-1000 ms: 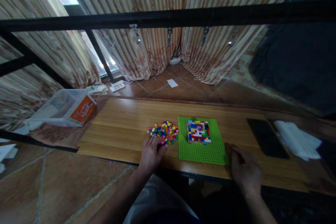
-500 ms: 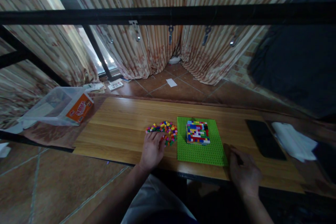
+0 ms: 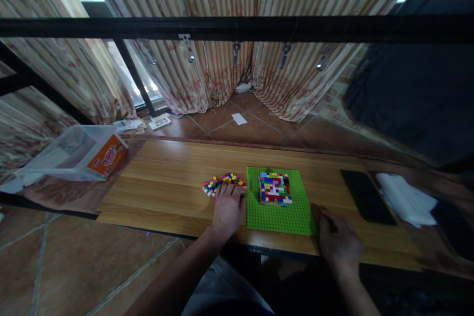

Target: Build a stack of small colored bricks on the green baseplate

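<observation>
A loose pile of small multicoloured toy bricks [image 3: 215, 185] lies on the wooden tabletop, left of a green studded baseplate [image 3: 281, 219]. My left hand [image 3: 227, 207] rests palm down over the pile's right side, its fingers stretched out and hiding some of the bricks. On the baseplate stands a low block of multicoloured bricks [image 3: 275, 188], joined into a roughly square shape. Beside the plate's near right corner is my right hand [image 3: 338, 242], with its fingers curled together. Whatever those fingers hold, if anything, is hidden.
A dark flat phone-like slab [image 3: 367, 197] and a folded white cloth or bag [image 3: 403, 200] lie to the right. At far left sits a clear plastic bin [image 3: 70, 158] with an orange label. A black metal bar [image 3: 237, 28] crosses above the table's far side.
My left hand has moved right across the brick pile, and its fingers now lie flatter over the bricks. My right hand stays by the plate's corner. The view has shifted slightly.
</observation>
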`<state>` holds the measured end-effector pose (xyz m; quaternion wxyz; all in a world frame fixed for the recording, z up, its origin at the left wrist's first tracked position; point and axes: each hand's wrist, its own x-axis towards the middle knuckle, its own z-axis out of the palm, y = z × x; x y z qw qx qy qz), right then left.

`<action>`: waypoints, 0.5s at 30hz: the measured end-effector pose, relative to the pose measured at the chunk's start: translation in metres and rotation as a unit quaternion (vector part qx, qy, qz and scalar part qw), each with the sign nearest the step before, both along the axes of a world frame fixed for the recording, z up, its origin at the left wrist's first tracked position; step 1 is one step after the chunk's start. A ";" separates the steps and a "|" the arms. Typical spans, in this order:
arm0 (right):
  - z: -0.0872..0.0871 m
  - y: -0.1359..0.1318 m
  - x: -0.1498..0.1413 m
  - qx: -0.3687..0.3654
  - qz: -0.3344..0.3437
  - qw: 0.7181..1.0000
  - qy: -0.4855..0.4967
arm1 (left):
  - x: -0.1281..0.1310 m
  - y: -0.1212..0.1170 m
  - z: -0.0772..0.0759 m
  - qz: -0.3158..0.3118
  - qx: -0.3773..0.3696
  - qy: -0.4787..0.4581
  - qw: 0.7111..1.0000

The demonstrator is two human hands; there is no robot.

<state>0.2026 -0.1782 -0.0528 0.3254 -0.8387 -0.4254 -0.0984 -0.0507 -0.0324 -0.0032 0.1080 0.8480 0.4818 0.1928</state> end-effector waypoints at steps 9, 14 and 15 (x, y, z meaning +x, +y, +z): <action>0.000 0.001 0.000 0.008 -0.006 1.000 0.010 | -0.018 0.002 -0.006 -0.007 0.025 0.013 1.000; -0.001 0.001 0.000 0.023 0.007 1.000 0.000 | -0.005 0.001 0.003 0.005 0.016 0.030 0.999; -0.001 0.002 0.000 0.027 0.007 1.000 -0.002 | -0.002 0.001 0.004 0.006 0.014 0.035 0.999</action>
